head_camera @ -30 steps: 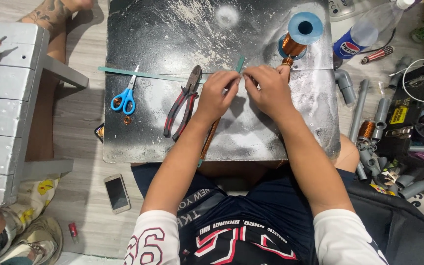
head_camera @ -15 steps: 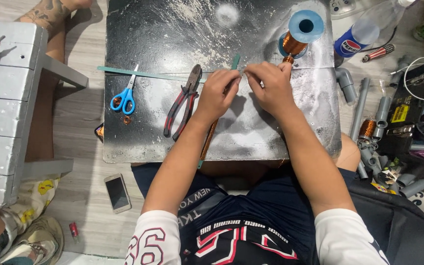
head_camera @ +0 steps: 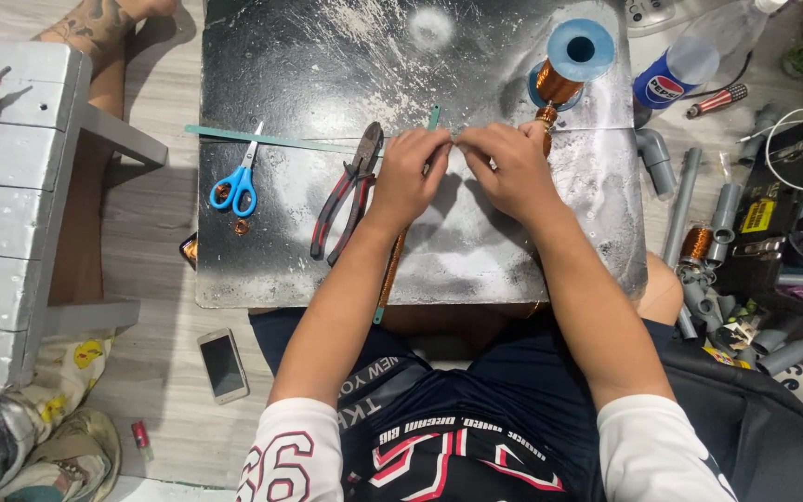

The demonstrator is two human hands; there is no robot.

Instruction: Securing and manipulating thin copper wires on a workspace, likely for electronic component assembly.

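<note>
My left hand (head_camera: 411, 177) grips a long thin green rod (head_camera: 434, 118) wound with copper wire (head_camera: 390, 265); the rod runs from the far side of my fingers back toward my lap. My right hand (head_camera: 510, 167) pinches at the same spot, fingertips touching those of the left hand. Behind my right hand stands a blue-topped spool of copper wire (head_camera: 564, 70). Red-handled pliers (head_camera: 348, 191) lie just left of my left hand on the dark worn board (head_camera: 327, 74).
Blue scissors (head_camera: 237, 181) and a thin green strip (head_camera: 267, 139) lie at the board's left. A plastic bottle (head_camera: 690, 65), screwdriver (head_camera: 716, 100) and grey pipe pieces (head_camera: 699, 200) crowd the right. A phone (head_camera: 222, 364) lies on the floor beside a grey wooden bench (head_camera: 11, 204).
Both hands have stayed together at the rod, with only small finger shifts. Nothing else on the board has moved.
</note>
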